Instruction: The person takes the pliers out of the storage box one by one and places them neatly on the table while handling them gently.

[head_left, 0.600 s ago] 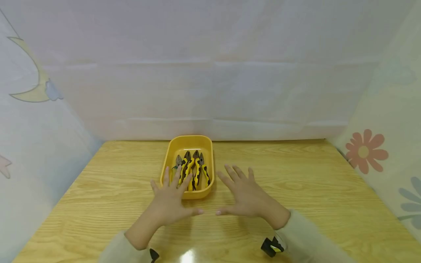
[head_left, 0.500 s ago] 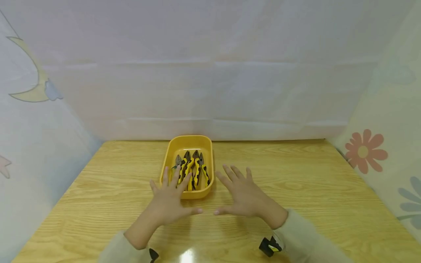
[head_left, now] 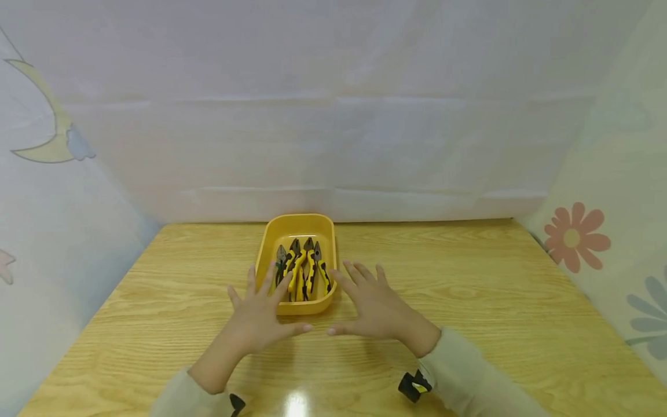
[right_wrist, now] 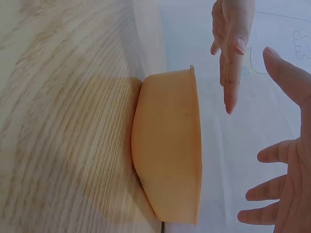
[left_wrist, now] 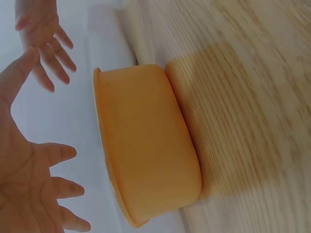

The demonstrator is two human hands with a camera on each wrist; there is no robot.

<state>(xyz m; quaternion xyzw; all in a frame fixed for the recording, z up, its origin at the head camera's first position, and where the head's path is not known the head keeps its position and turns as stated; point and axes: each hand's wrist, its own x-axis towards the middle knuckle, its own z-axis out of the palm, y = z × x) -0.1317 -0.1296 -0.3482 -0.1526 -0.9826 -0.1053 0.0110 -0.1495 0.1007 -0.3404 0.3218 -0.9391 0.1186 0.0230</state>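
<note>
A yellow plastic bin stands on the wooden table, with several pliers lying in it, jaws toward the far end. Their handles are yellow and black. My left hand, fingers spread, hovers over the bin's near left corner and hides part of the pliers at that side. My right hand is spread too, just off the bin's near right corner. Both hands hold nothing, and their thumbs point toward each other. In both wrist views the bin's outer wall shows side-on, with the hands above its rim level.
The wooden table reaches back to a pale cloth. Printed cloth sides with a moon and flowers rise left and right. A black strap piece sits at the right sleeve.
Both hands have shifted slightly to the left in the head view, the right one a little more. More of the leftmost pliers shows now. The bin and pliers stay in place.
</note>
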